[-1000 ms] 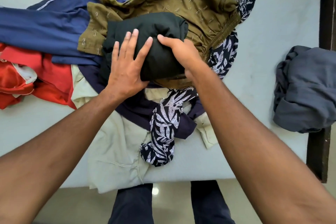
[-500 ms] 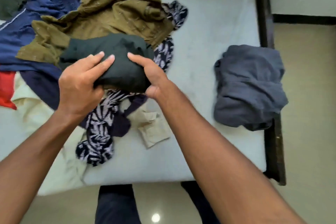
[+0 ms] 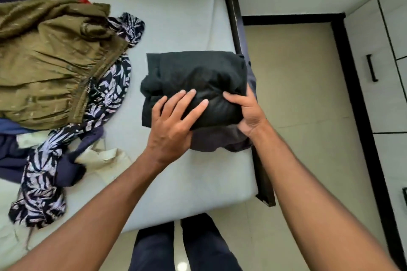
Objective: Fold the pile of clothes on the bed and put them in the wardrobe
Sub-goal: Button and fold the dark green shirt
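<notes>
A folded dark green garment [image 3: 196,72] lies on top of a folded grey-blue garment [image 3: 215,139] at the bed's right edge. My left hand [image 3: 174,121] rests flat on the near side of the dark green garment, fingers straight. My right hand [image 3: 247,112] grips its near right corner, thumb on top and fingers underneath. The unfolded pile sits at the left: an olive garment [image 3: 50,61], a navy leaf-print cloth [image 3: 44,182], a cream piece [image 3: 103,158] and dark blue clothes [image 3: 11,154].
The pale bed sheet [image 3: 176,17] is bare behind and in front of the folded stack. A dark bed frame [image 3: 233,13] runs along the right edge. White wardrobe doors [image 3: 378,61] with a black handle [image 3: 372,68] stand at the far right across beige floor tiles [image 3: 297,72].
Both hands carried the folded dark green garment from the pile rightward and set it on the grey-blue garment. The view swung right, bringing the wardrobe into sight.
</notes>
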Demonstrator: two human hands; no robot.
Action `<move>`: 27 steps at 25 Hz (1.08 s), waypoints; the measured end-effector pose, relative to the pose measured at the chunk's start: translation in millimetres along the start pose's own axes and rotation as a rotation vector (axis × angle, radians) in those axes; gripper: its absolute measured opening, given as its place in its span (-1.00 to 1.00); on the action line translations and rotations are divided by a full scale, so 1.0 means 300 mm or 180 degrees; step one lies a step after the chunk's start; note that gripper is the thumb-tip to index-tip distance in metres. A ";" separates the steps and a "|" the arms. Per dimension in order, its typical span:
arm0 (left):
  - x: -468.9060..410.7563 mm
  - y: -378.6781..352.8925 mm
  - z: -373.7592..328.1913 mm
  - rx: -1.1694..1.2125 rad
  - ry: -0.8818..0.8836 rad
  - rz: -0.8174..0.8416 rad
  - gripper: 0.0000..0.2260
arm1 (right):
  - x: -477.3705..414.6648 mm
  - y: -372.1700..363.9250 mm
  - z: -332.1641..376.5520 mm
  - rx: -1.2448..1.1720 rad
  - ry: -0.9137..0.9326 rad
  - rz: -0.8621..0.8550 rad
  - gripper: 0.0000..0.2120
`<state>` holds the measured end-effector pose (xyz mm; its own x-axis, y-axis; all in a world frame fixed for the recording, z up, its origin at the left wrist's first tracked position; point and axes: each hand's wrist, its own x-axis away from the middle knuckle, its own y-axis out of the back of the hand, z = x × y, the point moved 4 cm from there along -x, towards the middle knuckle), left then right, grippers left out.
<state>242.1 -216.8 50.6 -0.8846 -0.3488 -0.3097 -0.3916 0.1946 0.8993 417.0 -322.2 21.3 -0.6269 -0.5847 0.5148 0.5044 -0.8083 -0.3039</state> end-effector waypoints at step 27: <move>-0.246 -0.570 0.050 0.0661 0.1169 0.2087 0.09 | -0.239 0.191 -0.117 0.5070 0.1409 -0.0948 -0.34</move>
<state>370.6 -210.5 -84.9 -0.8254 -0.3773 0.4200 0.1110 0.6209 0.7760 470.1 -329.0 -61.2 -0.7721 -0.6320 0.0671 0.2287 -0.1777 0.9571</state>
